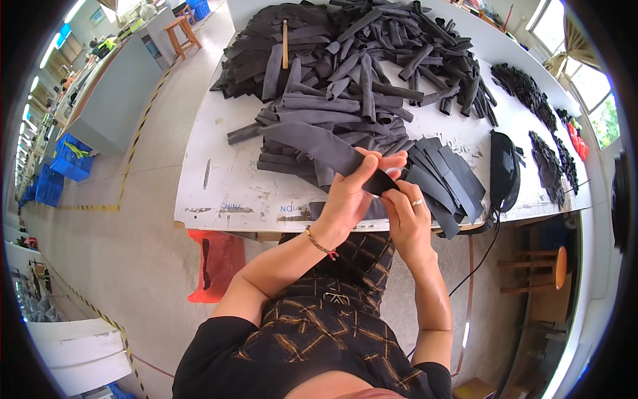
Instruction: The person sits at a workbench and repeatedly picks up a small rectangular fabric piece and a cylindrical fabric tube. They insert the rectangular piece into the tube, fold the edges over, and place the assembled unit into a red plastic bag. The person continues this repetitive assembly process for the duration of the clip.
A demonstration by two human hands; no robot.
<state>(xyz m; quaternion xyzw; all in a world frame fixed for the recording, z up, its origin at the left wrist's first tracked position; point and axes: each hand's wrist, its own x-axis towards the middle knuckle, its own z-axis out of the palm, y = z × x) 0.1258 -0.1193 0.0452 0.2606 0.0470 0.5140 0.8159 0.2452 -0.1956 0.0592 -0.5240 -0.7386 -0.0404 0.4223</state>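
Observation:
My left hand [351,194] grips a long dark grey fabric strip [316,145] near its right end, with the thumb on top and the other fingers reaching behind it. At that end my right hand [408,216] pinches the edge between thumb and fingers; a ring shows on one finger. The strip's far end stretches left over a heap of similar grey fabric pieces [292,163]. Just right of my hands lies a fanned stack of flat dark grey pieces [452,179]. Part of another dark piece [319,210] shows under my left hand.
Rolled and flat fabric pieces [365,80] cover the back of the white table [226,176]. A wooden stick [285,46] lies on them. To the right are a black corded device [505,171] and small dark heaps [546,166]. A red bag [219,266] hangs below the front edge.

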